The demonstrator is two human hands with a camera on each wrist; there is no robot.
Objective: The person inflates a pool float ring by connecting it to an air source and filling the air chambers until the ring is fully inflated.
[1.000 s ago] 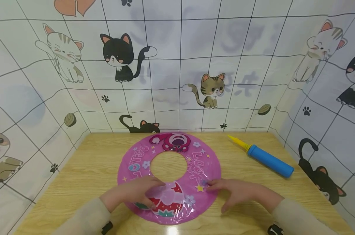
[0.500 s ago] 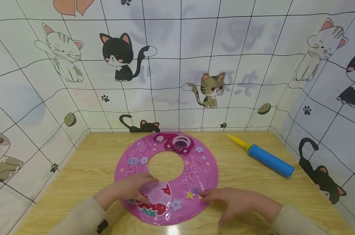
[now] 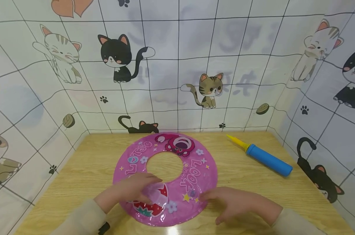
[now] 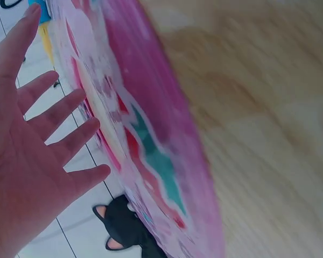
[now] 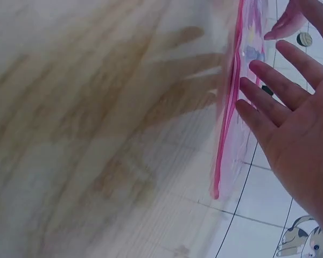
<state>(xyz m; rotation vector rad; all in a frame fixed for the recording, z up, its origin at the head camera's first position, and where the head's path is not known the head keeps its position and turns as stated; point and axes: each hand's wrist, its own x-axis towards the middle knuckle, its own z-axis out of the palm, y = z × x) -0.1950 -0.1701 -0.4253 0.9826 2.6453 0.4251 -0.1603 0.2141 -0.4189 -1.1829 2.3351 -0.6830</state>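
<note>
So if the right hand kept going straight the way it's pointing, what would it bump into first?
Most likely the pink ring: the right hand points across its edge, though I can't tell whether they touch. If it passed just above, the left hand seems next.

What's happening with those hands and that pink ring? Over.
Left hand open above ring's near-left part, right hand open at near-right edge; contact unclear. Pink ring lying on table. Blue pump apart, farther right, not blocking.
</note>
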